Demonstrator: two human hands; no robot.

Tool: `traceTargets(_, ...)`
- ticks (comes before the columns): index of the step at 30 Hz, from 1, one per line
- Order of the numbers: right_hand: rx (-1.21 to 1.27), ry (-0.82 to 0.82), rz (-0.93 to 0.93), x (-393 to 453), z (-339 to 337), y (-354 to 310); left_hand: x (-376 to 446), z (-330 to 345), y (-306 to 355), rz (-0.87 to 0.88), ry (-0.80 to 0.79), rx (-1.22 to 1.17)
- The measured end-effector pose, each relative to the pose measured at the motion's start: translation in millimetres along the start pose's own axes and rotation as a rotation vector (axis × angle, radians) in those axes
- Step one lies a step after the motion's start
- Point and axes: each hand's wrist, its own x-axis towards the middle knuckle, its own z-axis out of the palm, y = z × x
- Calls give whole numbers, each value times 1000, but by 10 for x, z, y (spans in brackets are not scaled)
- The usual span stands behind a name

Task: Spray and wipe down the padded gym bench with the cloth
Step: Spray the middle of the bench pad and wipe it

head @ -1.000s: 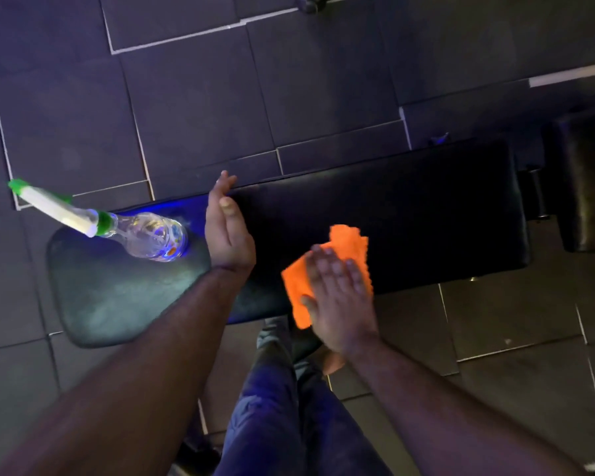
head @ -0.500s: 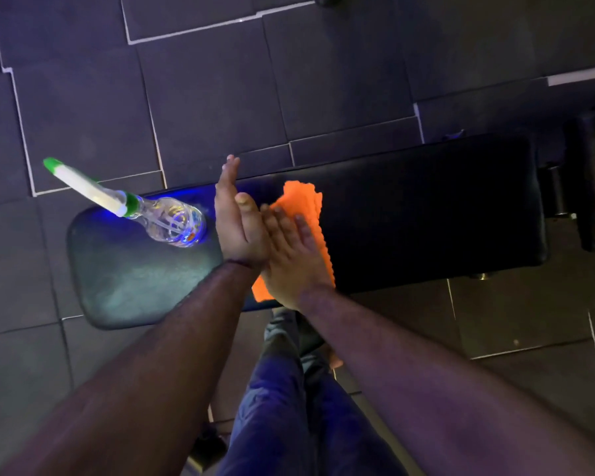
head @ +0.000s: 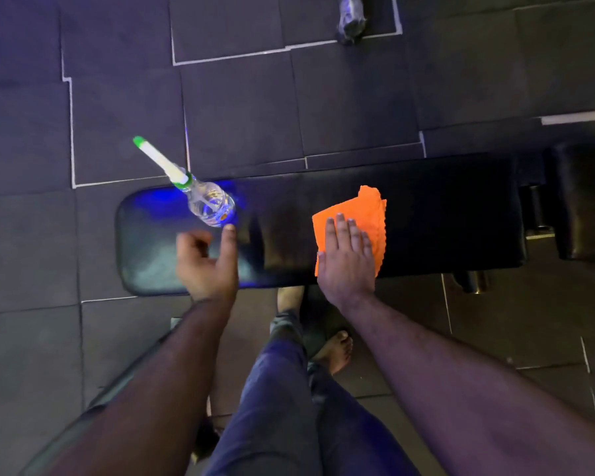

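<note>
Item 1, bench (head: 443,214): black padded top, long axis running from 9 o'clock to 3 o'clock across the view

Item 2, cloth (head: 368,209): orange, lying flat on the pad right of centre, at roughly 2 o'clock from the person's knees

Item 3, right hand (head: 347,261): fingers straight, palm pressing down on the cloth; wiping looks to be the step in hand

Item 4, spray bottle (head: 208,202): clear body, green and white nozzle, standing on the pad's left end, its top tilted toward 10 o'clock in this view

Item 5, left hand (head: 205,266): loosely curled, holding nothing, hovering over the pad; the bottle sits just beyond it at 12 o'clock, thumb tip nearly touching its base. This is the nearer hand, so a fresh spray would likely fall to it
</note>
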Motion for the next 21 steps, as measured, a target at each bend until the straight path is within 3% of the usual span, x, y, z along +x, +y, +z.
traceTargets(2, 18, -23, 88, -115, -37, -54, 235, -98, -6, -5, 138, -54)
traceTargets(4, 10, -77, 115, -150, -57, -70, 520, -57, 4, -64, 146, -65)
traceTargets(8, -9, -127, 61, -119, -106, -18, 934, 127, 80, -130, -43, -126)
traceTargets(16, -41, -168, -64, -47, -242, 185, 1092, 323, 262, 34, -252, -21)
traceTargets(19, 16, -203, -133, 5, -310, 322, 987, 519, 549, 238, -506, 123)
traceTargets(21, 97, -229, -171, 21, -351, 429, 801, 719, 837, 284, -665, 204)
